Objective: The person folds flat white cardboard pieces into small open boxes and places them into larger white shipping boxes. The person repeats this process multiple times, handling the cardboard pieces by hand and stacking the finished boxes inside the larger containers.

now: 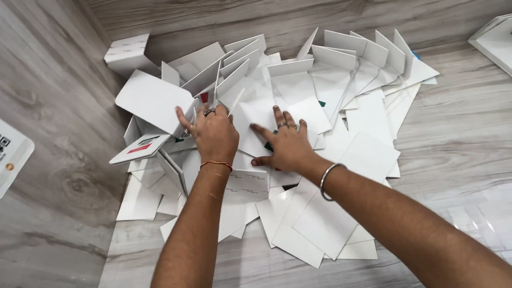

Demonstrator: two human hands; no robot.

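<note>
Our left hand gripping a folded white card panel, our right hand released, fingers spread flat on the heap of white folded cards, grey wood-grain tabletop beneath.

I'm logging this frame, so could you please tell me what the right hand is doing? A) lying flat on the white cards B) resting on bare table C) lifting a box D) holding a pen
A: the right hand lies palm down, fingers spread, on the pile of white cards.

White folded cardboard cards, some marked with red and teal patches, cover a grey wood-grain laminate table. A thin red thread bracelet and a silver metal bangle circle the wrists.
</note>
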